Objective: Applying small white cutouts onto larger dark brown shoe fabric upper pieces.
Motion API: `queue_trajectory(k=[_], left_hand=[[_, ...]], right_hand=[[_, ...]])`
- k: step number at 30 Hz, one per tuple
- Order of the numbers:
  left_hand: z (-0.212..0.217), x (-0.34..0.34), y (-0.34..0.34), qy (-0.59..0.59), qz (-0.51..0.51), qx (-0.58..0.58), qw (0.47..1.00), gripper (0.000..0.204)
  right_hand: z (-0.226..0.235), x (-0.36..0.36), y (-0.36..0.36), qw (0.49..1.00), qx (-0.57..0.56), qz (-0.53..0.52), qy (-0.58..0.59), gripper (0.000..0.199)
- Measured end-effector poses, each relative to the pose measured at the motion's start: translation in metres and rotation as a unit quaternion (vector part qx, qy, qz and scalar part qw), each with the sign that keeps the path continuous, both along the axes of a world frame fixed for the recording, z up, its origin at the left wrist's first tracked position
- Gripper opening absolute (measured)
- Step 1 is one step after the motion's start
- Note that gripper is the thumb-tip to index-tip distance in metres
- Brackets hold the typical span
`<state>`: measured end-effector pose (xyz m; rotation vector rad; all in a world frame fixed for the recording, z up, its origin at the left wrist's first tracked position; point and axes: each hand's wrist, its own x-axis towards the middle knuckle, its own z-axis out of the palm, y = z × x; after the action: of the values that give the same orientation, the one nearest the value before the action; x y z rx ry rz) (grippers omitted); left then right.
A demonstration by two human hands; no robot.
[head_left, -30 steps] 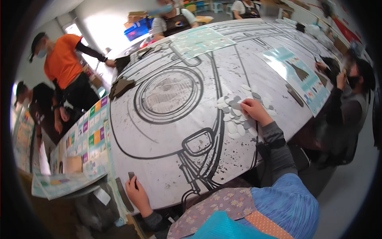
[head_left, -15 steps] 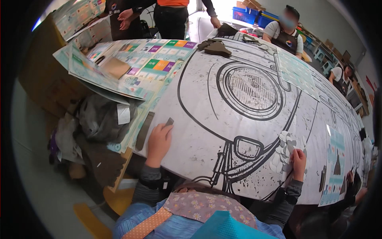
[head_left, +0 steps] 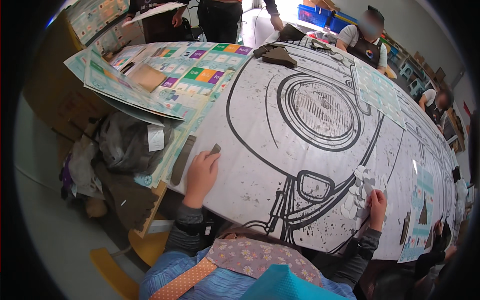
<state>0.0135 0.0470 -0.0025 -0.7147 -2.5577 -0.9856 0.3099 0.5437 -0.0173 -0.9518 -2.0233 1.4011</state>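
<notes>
My left hand (head_left: 201, 174) rests over the near left part of the white table, closed round a small dark grey strip (head_left: 215, 149) whose end sticks out past the fingers. Just left of it lies a longer dark grey strip (head_left: 183, 161) along the table edge. At the near right, my right hand (head_left: 378, 206) is closed in a pinch at a heap of white and grey round discs (head_left: 356, 194). Its fingertips touch the heap's right side; a disc seems to be between them, partly hidden.
Black line drawings cover the table sheet (head_left: 255, 195). Dark cut-out pieces (head_left: 278, 56) lie at the far side. Printed sheets (head_left: 200, 75) overlap on the left, with plastic bags (head_left: 125, 142) below. A printed sheet (head_left: 419, 210) lies right; other people (head_left: 363, 47) are around the table.
The view has shifted slightly. Both hands keep nearly the same places on the table. A standing person at the far left now holds out a white sheet.
</notes>
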Motion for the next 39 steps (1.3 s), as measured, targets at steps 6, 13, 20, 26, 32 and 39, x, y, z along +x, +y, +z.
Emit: queue_trajectory(k=[6, 13, 20, 26, 32, 39], left_hand=[[0.0007, -0.0001, 0.0001, -0.019, 0.003, -0.013, 1.0, 0.019], [0.0022, 0.0006, 0.0009, -0.012, 0.005, -0.01, 1.0, 0.018], [-0.0016, -0.0003, 0.0, 0.009, 0.007, -0.014, 1.0, 0.019], [-0.0025, -0.0006, -0.0003, 0.005, 0.006, -0.012, 1.0, 0.019], [-0.0016, -0.0006, 0.0007, 0.007, 0.004, -0.013, 1.0, 0.018], [-0.003, -0.0008, -0.0004, 0.004, 0.011, -0.017, 1.0, 0.018]], right_hand=[[0.0059, -0.0036, -0.0071, 1.0, 0.002, -0.009, -0.006, 0.018], [0.01, -0.0061, -0.0106, 1.0, -0.006, 0.0, 0.005, 0.018], [0.0086, -0.0056, -0.0084, 1.0, -0.004, -0.002, -0.003, 0.018], [0.0078, -0.0058, -0.0086, 1.0, -0.016, 0.01, 0.011, 0.018], [0.0078, -0.0049, -0.0082, 1.0, -0.019, 0.0, 0.003, 0.018], [0.0068, -0.0043, -0.0073, 1.0, -0.018, -0.002, 0.002, 0.018]])
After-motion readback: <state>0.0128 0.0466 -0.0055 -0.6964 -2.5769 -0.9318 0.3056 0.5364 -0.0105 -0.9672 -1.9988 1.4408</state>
